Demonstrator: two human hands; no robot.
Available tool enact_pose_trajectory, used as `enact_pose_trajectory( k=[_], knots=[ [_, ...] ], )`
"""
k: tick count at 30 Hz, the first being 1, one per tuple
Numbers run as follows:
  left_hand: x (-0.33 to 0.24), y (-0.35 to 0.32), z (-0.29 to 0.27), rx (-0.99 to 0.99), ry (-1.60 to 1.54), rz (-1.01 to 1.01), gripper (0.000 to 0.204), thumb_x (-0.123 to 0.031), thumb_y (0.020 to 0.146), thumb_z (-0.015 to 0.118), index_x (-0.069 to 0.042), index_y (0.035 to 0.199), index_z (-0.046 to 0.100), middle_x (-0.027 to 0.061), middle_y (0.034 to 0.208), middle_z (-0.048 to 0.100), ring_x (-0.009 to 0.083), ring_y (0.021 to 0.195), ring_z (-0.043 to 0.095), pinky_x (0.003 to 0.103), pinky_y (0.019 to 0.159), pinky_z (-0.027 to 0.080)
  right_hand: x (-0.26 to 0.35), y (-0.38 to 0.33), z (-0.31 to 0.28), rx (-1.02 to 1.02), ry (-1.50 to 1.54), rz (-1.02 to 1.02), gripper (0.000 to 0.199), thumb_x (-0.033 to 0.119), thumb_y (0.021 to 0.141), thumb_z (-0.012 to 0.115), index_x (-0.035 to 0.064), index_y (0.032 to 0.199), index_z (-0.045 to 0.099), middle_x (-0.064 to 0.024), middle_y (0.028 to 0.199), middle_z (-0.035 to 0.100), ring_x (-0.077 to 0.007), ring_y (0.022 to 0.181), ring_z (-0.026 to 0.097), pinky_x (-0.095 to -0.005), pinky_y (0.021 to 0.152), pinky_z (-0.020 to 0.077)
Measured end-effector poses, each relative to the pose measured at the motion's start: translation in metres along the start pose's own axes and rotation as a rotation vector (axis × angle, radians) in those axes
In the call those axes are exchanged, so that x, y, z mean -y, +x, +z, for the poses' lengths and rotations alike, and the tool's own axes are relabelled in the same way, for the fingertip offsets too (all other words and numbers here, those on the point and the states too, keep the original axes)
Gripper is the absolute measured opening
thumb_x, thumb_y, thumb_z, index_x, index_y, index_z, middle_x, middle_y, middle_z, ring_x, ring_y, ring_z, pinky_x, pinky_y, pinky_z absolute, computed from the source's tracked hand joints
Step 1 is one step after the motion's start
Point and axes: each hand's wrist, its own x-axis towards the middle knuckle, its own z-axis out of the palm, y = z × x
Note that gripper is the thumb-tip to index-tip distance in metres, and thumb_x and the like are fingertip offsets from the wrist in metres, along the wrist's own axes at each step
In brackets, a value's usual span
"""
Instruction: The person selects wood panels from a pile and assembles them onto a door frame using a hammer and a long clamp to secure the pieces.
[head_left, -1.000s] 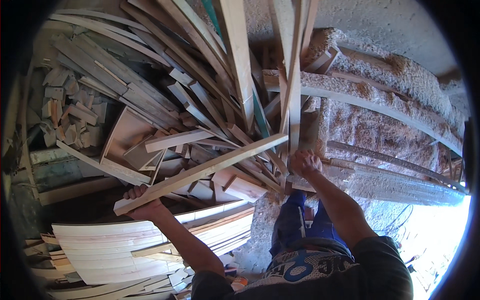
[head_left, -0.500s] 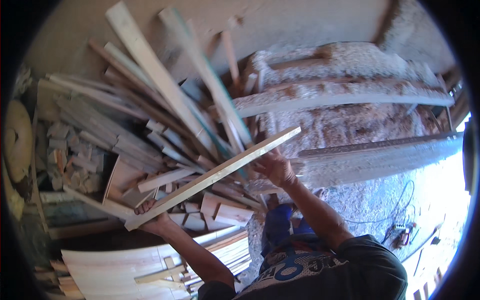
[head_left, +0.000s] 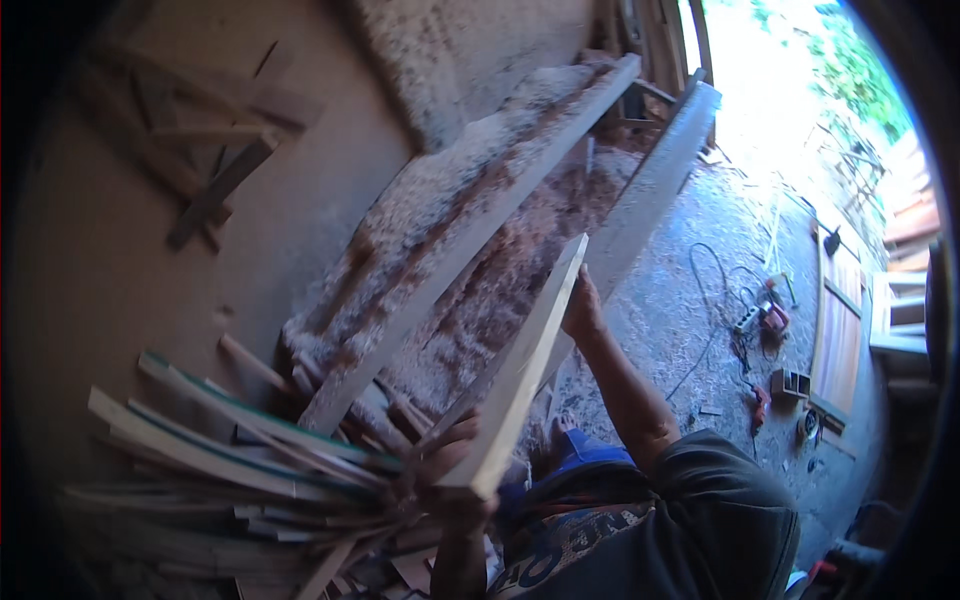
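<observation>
A long, pale wooden board [head_left: 528,370] is held in both hands, slanting from near my body up toward the far side. My left hand [head_left: 452,462] is closed around its near end, with the fingers on the left edge. My right hand [head_left: 582,305] grips the right edge close to the far end; the board hides part of its fingers. Beyond the board stands a long wooden beam [head_left: 655,190] dusted with shavings, and a second beam [head_left: 500,235] runs alongside it to the left.
Wood shavings [head_left: 540,215] are heaped between and behind the beams. A pile of loose wood strips [head_left: 250,440] spreads at the lower left. On the floor at right lie a cable [head_left: 700,300], a red power tool [head_left: 775,318], a red drill [head_left: 762,405] and a wooden panel [head_left: 838,330].
My view has swung to the right, bringing the bright opening and floor tools further in. Both hands still hold the board, which now points more steeply away from me.
</observation>
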Motion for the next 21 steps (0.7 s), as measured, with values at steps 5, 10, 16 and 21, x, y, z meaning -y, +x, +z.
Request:
enact_pose_trajectory(
  k=[5, 10, 16, 21],
  knots=[
    [0.01, 0.022, 0.098, 0.319, 0.221, 0.011, 0.057, -0.038, 0.085, 0.078, 0.006, 0.111, 0.054, 0.0271, 0.102, 0.068, 0.0384, 0.097, 0.07, 0.049, 0.084, 0.059, 0.084, -0.012, -0.009, -0.173, -0.292, 0.03, 0.043, 0.049, 0.102, 0.045, 0.0122, 0.114, 0.064, -0.0059, 0.108, 0.066, -0.0236, 0.102, 0.062, -0.0449, 0.093, 0.0485],
    [0.021, 0.024, 0.139, 0.316, 0.164, 0.075, 0.051, -0.037, 0.087, 0.075, 0.004, 0.107, 0.053, 0.0269, 0.101, 0.069, 0.0381, 0.096, 0.071, 0.046, 0.083, 0.059, 0.112, -0.015, -0.034, -0.214, -0.348, 0.043, 0.039, 0.043, 0.099, 0.051, 0.0109, 0.118, 0.063, -0.0077, 0.114, 0.066, -0.0258, 0.106, 0.063, -0.0463, 0.095, 0.0487],
    [0.014, 0.036, 0.161, 0.386, 0.208, 0.12, 0.051, -0.038, 0.089, 0.073, 0.004, 0.107, 0.052, 0.0263, 0.1, 0.068, 0.0386, 0.096, 0.07, 0.047, 0.083, 0.06, 0.125, -0.032, -0.037, -0.107, -0.377, 0.045, 0.04, 0.042, 0.099, 0.052, 0.0103, 0.12, 0.062, -0.009, 0.113, 0.066, -0.0272, 0.108, 0.062, -0.0469, 0.095, 0.0491],
    [0.016, 0.035, 0.17, 0.38, 0.171, 0.13, 0.053, -0.042, 0.09, 0.071, 0.004, 0.106, 0.052, 0.0269, 0.101, 0.068, 0.0387, 0.096, 0.07, 0.048, 0.082, 0.06, 0.128, -0.054, -0.014, -0.104, -0.338, 0.058, 0.049, 0.051, 0.1, 0.047, 0.0108, 0.126, 0.058, -0.0098, 0.119, 0.063, -0.0276, 0.11, 0.062, -0.0486, 0.095, 0.0508]
  ],
)
